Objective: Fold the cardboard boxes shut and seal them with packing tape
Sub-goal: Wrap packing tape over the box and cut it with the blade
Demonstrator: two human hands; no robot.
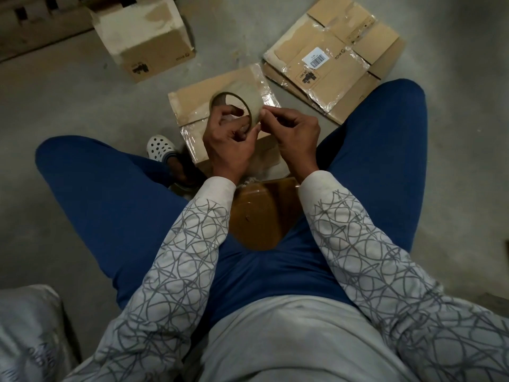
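Tape roll (254, 104) over box (187, 108); flattened boxes (330, 64) right

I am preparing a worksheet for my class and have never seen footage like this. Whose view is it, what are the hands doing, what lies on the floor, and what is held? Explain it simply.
There is no machine here. The single picture comes from a camera worn on a person's head, looking down past patterned sleeves and blue trousers at their own two hands. The person appears to be seated low, knees apart, over a concrete floor.

The left hand grips a roll of packing tape. The right hand reaches to the roll's rim, its fingers pinching there, probably picking at the tape's loose end.

Under the hands lies a cardboard box with clear tape already on it. Farther off stand a made-up box and a stack of flattened boxes. A white shoe shows by the left knee.
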